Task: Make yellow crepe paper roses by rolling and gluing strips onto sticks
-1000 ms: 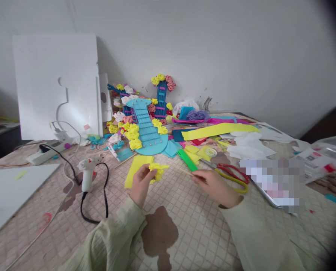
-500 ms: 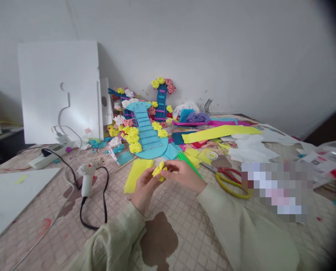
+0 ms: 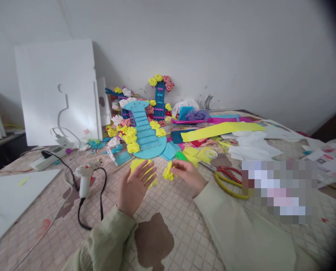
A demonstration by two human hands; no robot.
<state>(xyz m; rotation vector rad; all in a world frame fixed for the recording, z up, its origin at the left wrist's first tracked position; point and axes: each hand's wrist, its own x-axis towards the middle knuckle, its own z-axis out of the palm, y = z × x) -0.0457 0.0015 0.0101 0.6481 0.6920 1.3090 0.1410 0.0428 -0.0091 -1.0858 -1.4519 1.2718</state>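
A yellow paper flower (image 3: 168, 171) is pinched between the fingertips of my right hand (image 3: 189, 176), above the table. My left hand (image 3: 135, 188) is open, its fingers spread and palm showing, just left of the flower and apart from it. Partly covered by that hand, a yellow paper piece (image 3: 136, 164) lies on the table. Behind both hands stands a light-blue guitar-shaped board (image 3: 145, 130) with strings of dark thread and clusters of yellow paper flowers (image 3: 131, 139) along its sides.
A white glue gun (image 3: 85, 180) with a black cord stands at the left, near a power strip (image 3: 48, 158). Scissors (image 3: 228, 184) with red and yellow handles lie to the right. Behind them stretches a long yellow paper strip (image 3: 223, 130). A white board (image 3: 56, 94) leans against the wall.
My left hand has let go of the yellow paper flower, moved left and spread its fingers. The right hand now holds the flower alone, slightly further right.
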